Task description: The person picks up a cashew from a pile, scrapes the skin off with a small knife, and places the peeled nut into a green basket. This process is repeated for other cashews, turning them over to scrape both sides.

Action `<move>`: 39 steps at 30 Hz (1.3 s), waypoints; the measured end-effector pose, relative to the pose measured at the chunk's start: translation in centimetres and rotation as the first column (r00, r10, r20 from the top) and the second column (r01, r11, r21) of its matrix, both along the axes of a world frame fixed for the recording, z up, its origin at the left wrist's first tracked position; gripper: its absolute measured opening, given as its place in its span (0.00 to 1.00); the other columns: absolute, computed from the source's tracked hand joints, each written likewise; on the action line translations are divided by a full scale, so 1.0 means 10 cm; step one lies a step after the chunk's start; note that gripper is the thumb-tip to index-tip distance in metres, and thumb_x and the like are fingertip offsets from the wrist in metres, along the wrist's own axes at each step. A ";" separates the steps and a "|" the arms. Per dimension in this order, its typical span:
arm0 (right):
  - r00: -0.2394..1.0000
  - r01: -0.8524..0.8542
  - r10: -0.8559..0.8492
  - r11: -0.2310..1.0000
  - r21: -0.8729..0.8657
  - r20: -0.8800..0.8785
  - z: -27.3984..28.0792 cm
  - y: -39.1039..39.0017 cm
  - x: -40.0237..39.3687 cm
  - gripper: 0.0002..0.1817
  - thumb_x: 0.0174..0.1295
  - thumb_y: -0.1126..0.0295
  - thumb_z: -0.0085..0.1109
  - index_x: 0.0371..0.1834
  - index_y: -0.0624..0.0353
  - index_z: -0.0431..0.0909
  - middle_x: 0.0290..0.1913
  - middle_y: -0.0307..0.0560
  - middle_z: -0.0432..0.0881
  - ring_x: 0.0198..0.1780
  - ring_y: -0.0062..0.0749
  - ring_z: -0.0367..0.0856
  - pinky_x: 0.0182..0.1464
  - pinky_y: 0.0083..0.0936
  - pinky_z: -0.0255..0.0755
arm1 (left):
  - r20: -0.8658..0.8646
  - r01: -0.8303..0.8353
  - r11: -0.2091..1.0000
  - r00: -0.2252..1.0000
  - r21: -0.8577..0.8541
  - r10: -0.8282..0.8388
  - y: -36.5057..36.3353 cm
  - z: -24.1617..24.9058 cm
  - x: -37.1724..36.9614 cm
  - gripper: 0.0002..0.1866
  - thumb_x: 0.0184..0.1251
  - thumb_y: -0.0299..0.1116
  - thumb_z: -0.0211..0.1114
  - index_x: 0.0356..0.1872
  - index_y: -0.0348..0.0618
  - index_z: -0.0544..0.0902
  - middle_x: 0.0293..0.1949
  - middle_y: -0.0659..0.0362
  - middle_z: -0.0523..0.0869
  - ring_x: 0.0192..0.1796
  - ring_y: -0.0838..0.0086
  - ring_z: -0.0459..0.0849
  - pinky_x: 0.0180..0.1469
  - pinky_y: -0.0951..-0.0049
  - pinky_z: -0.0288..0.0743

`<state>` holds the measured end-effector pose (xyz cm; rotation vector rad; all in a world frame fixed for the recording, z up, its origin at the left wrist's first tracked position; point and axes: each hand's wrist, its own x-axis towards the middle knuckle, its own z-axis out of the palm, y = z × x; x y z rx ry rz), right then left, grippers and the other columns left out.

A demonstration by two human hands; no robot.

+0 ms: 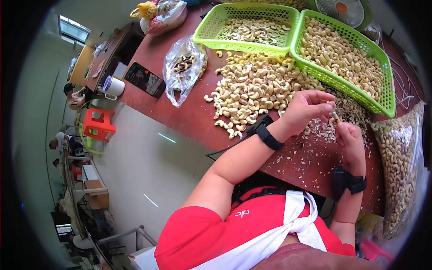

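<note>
Red-brown tabletop (180, 112) carries a loose heap of cashews (252, 90), with the person's two hands raised just beyond its near edge. Left hand (306, 108) is curled, its fingertips pinched together on a single nut (332, 105) held above a litter of peel scraps (342, 117). Right hand (351, 139) sits just below and beside it, fingers closed around a small tool (335, 118) whose tip touches that nut. Both wrists wear black bands.

Behind the heap stand two green baskets side by side: the left basket (216, 22) thinly covered with kernels, the right basket (387, 76) filled with them. A clear bag (180, 76) holding darker nuts lies left of the heap. A large sack (400, 166) of cashews stands at the far right, touching the table edge. A fan (346, 11) sits behind the baskets. Well apart on the left, an orange stool (101, 123) stands on the floor, and other people sit along the wall
</note>
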<state>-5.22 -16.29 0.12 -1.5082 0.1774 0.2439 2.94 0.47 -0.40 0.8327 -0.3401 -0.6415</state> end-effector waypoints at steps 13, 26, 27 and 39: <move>1.000 0.025 -0.025 1.000 0.017 0.011 0.09 0.02 -0.03 0.17 0.60 0.61 0.46 0.16 0.58 0.67 0.12 0.29 0.59 0.13 0.09 0.51 0.14 0.12 0.42 | 0.076 0.068 0.996 0.995 -0.064 -0.063 -0.04 0.01 -0.05 0.21 0.50 0.20 0.59 0.49 0.38 0.70 0.40 0.54 0.77 0.39 0.73 0.79 0.41 0.73 0.75; 0.996 -0.074 0.077 0.995 -0.070 0.042 0.08 0.01 -0.02 0.19 0.59 0.58 0.47 0.13 0.56 0.67 0.12 0.28 0.61 0.14 0.10 0.56 0.15 0.11 0.48 | -0.044 0.037 0.994 0.998 -0.100 -0.042 -0.06 0.01 -0.06 0.23 0.49 0.18 0.59 0.50 0.39 0.69 0.45 0.50 0.75 0.43 0.64 0.78 0.42 0.67 0.77; 0.998 -0.047 0.049 0.996 -0.073 0.039 0.12 0.02 -0.02 0.19 0.59 0.58 0.47 0.13 0.56 0.67 0.12 0.28 0.61 0.14 0.10 0.56 0.15 0.11 0.48 | -0.039 0.033 0.993 0.999 -0.111 -0.037 -0.06 0.00 -0.06 0.23 0.49 0.18 0.59 0.51 0.39 0.68 0.46 0.49 0.75 0.43 0.63 0.78 0.42 0.66 0.77; 0.993 -0.090 0.091 0.996 -0.021 0.077 0.12 -0.01 -0.01 0.19 0.58 0.59 0.48 0.13 0.58 0.69 0.12 0.29 0.63 0.15 0.10 0.57 0.16 0.12 0.51 | -0.004 -0.053 0.995 0.999 -0.087 0.053 -0.10 0.03 -0.12 0.22 0.49 0.18 0.59 0.49 0.40 0.70 0.44 0.51 0.76 0.43 0.67 0.78 0.41 0.67 0.78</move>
